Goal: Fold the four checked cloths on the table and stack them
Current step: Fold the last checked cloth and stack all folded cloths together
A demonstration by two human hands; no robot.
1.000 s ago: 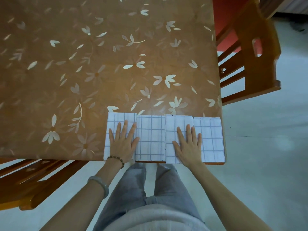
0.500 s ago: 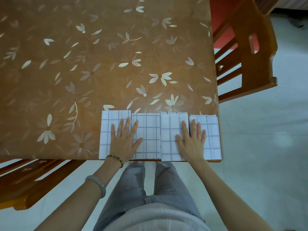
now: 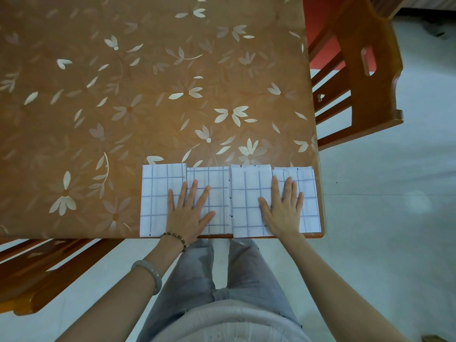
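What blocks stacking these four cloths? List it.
Nothing visible. The left hand and right hand lie flat on the cloths, four side by side along the table edge, with nothing between them.

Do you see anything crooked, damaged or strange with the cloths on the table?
Nothing is damaged. The four folded checked cloths lie in a row at the table's near edge, not stacked. Their far edges step unevenly. The left hand and right hand lie flat on them.

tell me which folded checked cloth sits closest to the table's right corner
The rightmost cloth, under the right hand; the other three lie further left.
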